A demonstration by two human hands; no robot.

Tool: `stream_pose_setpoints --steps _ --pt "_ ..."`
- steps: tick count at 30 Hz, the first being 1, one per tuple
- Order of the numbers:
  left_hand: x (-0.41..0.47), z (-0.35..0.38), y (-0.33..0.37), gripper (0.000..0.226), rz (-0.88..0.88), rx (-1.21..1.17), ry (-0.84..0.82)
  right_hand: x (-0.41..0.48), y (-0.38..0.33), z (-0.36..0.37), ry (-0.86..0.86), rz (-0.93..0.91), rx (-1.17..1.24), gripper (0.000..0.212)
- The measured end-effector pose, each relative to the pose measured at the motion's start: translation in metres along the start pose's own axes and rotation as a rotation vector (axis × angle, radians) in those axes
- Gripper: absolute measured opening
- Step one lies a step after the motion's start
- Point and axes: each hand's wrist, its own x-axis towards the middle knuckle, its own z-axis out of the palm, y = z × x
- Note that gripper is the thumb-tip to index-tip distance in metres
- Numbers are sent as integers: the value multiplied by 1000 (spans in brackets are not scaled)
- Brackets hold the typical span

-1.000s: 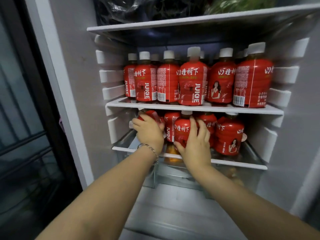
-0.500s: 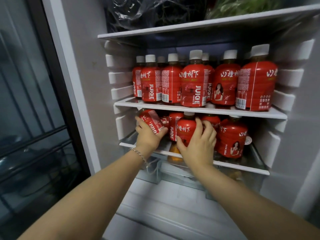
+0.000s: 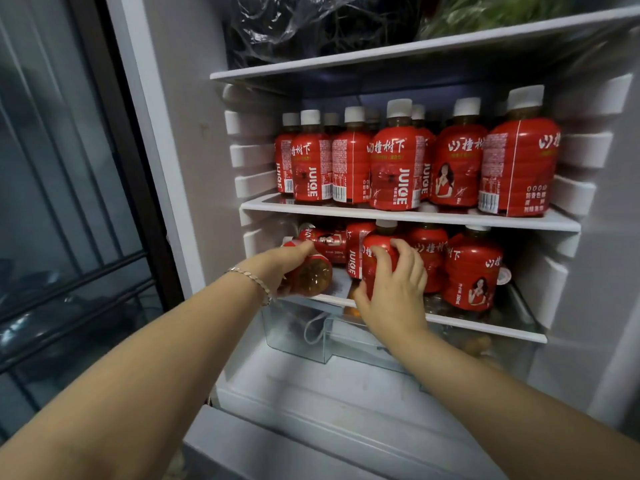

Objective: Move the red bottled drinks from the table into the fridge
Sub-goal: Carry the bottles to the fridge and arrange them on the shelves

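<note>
Fridge (image 3: 194, 133) mostly loaded. Upper shelf (image 3: 415, 216), just above L hand (image 3: 277, 268) & R hand (image 3: 394, 292): packed w/ standing red bottles (image 3: 394, 168), front row full, more behind. Lower shelf (image 3: 485, 325), at hand level: several bottles stand to the R of the R hand, gap by the L hand, so approx. part filled. Table not in view, can't tell how many remain. R hand's fingers curl round an upright bottle (image 3: 370, 252) at the shelf front. L hand grips a tipped bottle (image 3: 311, 277), amber base toward camera. Judged: not yet stood up.
</note>
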Motion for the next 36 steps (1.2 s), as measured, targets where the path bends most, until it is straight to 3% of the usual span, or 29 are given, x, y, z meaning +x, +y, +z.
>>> stream_pose_setpoints --steps 2,6,8,12,17,22,25,27,33,36 --pt "-1 3 -1 61 33 48 0 0 -2 1 -35 -29 -20 54" --pt "2 18 -9 105 202 46 13 0 -6 -4 -92 -17 -10 47" --pt "1 18 -13 98 247 11 16 2 -6 -10 -109 -12 -6 48" --pt "-7 -1 -21 55 274 -22 54 3 -8 -20 -191 -45 -6 47" --pt "-22 -20 -26 47 298 209 93 3 -21 -34 -300 -121 100 42" --pt "-56 -52 -42 24 167 553 70 -1 -59 -42 -725 -131 173 21" --pt "-78 -79 -71 28 -54 658 -13 -9 -94 -34 -953 -256 147 23" --pt "-91 -110 -102 28 -154 658 24 -20 -133 -30 -1099 -381 109 24" --pt "-172 -197 -188 32 -183 697 281 -73 -245 -24 -1276 -708 99 28" --pt "-243 -245 -243 26 -279 738 525 -128 -311 -36 -1296 -904 140 27"
